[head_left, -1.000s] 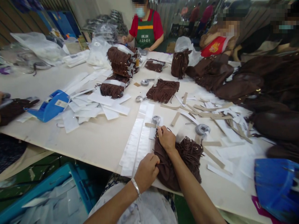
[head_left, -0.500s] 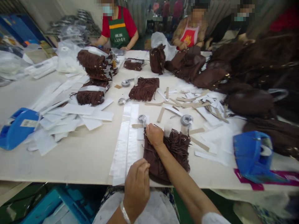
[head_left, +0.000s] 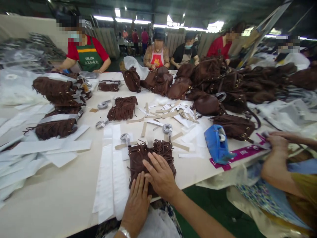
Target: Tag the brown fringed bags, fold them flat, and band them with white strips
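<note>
A dark brown fringed bag (head_left: pixel 135 160) lies flat at the table's near edge, its fringe spread along the top and right side. My left hand (head_left: pixel 138 200) rests on its lower left part, fingers straight and close together. Higher up and to the right, my right hand (head_left: pixel 160 177) lies flat on the bag with fingers stretched. Both hands partly cover it. Wrapped rings, one at the bag's top left (head_left: pixel 125 138) and another at its top right (head_left: pixel 167 129), sit just beyond it. White plastic strips (head_left: pixel 116 178) lie along its left side.
A blue tape dispenser (head_left: pixel 216 143) stands at right on a purple strip (head_left: pixel 244 152), near a co-worker's arm (head_left: pixel 277 165). White sheets (head_left: pixel 49 148) and stacked fringed bags (head_left: pixel 58 92) are at left. Paper strips (head_left: pixel 170 114) and piled brown bags (head_left: pixel 210 79) lie beyond.
My view has turned up and to the right. My right hand has left the bag's top left corner and now lies flat on its front. My left hand has come onto the bag, fingers extended.
</note>
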`<state>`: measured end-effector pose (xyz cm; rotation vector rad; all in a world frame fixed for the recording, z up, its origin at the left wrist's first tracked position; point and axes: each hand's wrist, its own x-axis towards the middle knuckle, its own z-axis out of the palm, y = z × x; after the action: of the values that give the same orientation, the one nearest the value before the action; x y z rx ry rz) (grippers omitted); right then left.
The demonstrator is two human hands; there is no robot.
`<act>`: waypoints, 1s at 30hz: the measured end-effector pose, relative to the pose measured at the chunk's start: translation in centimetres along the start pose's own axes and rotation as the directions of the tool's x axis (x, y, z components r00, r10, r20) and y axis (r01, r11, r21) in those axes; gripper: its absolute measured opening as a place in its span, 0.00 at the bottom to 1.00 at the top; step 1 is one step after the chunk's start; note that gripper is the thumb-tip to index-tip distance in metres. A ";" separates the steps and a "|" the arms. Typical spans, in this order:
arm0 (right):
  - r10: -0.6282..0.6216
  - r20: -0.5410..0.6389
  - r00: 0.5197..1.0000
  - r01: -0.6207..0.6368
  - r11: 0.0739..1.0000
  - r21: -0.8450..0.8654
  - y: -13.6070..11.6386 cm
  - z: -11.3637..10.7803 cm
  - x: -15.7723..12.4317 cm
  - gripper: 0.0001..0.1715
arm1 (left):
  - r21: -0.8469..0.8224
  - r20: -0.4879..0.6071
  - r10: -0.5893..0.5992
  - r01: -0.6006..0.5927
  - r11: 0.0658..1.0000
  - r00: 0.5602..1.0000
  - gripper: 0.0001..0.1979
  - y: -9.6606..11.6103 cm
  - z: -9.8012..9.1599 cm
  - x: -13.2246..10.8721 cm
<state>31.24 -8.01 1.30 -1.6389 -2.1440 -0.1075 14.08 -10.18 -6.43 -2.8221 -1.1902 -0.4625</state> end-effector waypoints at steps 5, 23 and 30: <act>0.052 0.063 0.997 -0.048 0.996 -0.069 0.8 1.5 -6.8 0.34 | -0.048 -0.024 0.024 -0.026 0.999 0.999 0.34 0.0 -1.7 0.5; 0.517 0.285 0.807 -0.514 0.853 -0.093 15.0 -2.3 5.0 0.25 | -0.300 0.062 0.250 -0.221 0.928 0.966 0.17 3.8 -1.8 6.5; 0.488 0.415 0.768 -0.507 0.859 -0.072 16.2 1.3 6.9 0.36 | -0.090 0.214 0.273 -0.260 0.961 0.938 0.20 6.7 -3.5 9.6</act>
<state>44.54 3.44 -0.42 -2.3123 -1.8713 0.4999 24.23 -8.74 0.18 -3.0918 -0.8083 -0.1684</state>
